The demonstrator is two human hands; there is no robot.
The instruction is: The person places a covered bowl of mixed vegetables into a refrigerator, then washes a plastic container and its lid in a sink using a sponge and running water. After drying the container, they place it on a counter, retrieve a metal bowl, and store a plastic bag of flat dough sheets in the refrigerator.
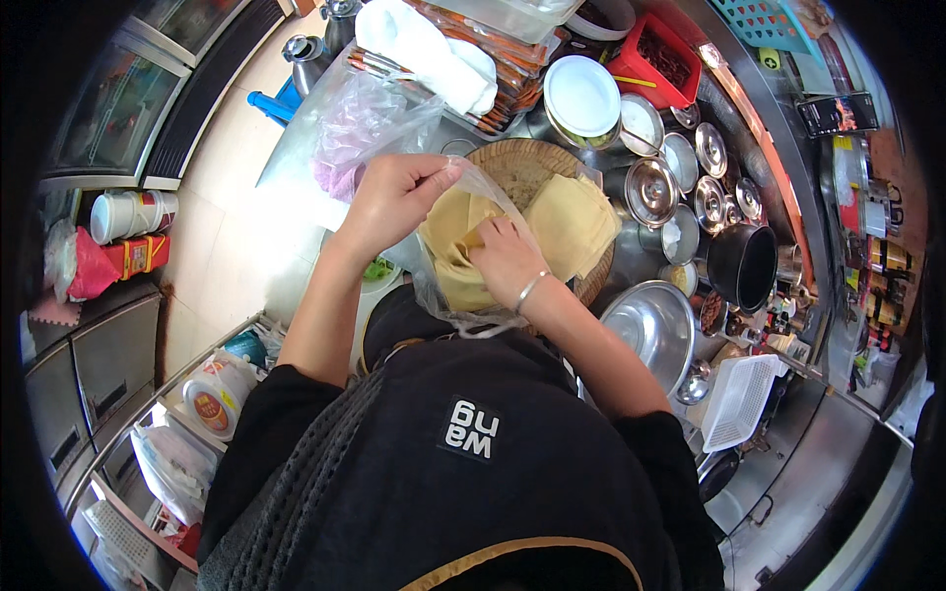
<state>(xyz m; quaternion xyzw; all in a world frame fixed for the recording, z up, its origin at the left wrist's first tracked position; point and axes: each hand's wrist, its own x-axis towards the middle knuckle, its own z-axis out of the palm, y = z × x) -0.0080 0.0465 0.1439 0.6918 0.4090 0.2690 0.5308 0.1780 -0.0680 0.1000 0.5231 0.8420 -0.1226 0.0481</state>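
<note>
My left hand point(403, 196) pinches the rim of a clear plastic bag point(436, 292) and holds it up. Inside the bag lie thin, pale yellow sheets point(462, 277), which look like tofu skin or dough wrappers. My right hand point(506, 258), with a silver bangle at the wrist, reaches into the bag, its fingers on a folded edge of the sheets. Beside it, a stack of similar yellow sheets point(573, 225) rests on a round wooden chopping board point(510, 159). The bag covers part of the board, and the fingertips of my right hand are partly hidden.
Packs of skewers point(510, 55) and a white cloth point(421, 55) lie beyond the board. Lidded steel pots point(652, 190), a large metal bowl point(654, 332), a black pot point(741, 267) and a red container point(658, 63) crowd the right. A crumpled plastic bag point(366, 118) lies at the left.
</note>
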